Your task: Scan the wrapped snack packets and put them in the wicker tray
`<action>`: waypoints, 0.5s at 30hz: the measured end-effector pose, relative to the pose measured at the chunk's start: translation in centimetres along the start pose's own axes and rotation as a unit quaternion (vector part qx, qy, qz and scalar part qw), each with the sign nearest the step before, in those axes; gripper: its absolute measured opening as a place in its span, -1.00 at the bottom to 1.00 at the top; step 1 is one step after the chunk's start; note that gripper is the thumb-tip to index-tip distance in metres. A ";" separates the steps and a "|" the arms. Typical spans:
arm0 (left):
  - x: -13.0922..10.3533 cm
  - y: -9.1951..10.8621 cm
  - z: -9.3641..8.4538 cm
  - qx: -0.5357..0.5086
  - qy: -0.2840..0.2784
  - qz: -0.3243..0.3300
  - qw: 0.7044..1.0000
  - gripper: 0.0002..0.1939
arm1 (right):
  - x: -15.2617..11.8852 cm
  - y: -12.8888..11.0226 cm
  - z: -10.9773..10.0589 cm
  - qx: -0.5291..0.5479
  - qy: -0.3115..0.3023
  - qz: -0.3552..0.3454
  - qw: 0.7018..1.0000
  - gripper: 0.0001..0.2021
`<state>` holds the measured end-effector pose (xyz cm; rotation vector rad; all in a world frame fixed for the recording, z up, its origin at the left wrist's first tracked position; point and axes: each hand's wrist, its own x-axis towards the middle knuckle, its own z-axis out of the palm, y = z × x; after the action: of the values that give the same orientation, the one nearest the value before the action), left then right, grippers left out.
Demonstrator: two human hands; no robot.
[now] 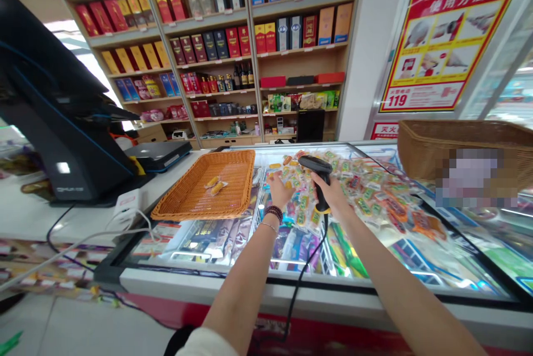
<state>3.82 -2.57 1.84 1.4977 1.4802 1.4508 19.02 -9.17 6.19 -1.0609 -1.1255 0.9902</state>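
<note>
My right hand is wrapped round the handle of a black barcode scanner, whose head points to the left over the freezer. From its base a black cable runs down the freezer front. My left hand, with a beaded bracelet at the wrist, is among small wrapped snack packets; its thumb and fingers are apart, near a yellow packet. To the left of it is an orange wicker basket with a few yellow snack packets in it. More packets lie spread on the glass to the right.
A glass-topped freezer holds bagged goods under its lid. On the left counter stand a black checkout terminal, a scale and a white cabled box. A brown basket sits at right. Behind are shelves of boxes.
</note>
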 end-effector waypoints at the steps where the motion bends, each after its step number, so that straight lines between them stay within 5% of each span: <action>1: 0.0 -0.4 -0.5 -0.005 0.007 0.002 1.000 -0.34 | -0.1 -0.1 0.0 0.000 0.002 0.002 1.000 -0.50; 9: -0.1 -2.3 -2.4 -0.171 0.003 -0.034 0.985 -0.63 | -0.7 -0.5 0.5 -0.034 0.005 -0.001 0.999 -0.51; 15: 0.2 -2.0 -2.8 -0.397 -0.056 -0.189 0.896 -0.70 | -0.4 0.1 0.7 -0.028 -0.009 -0.022 0.999 -0.53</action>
<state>0.59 -2.76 0.71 0.7234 0.8543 1.4316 18.22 -9.44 6.08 -1.0696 -1.1930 0.9402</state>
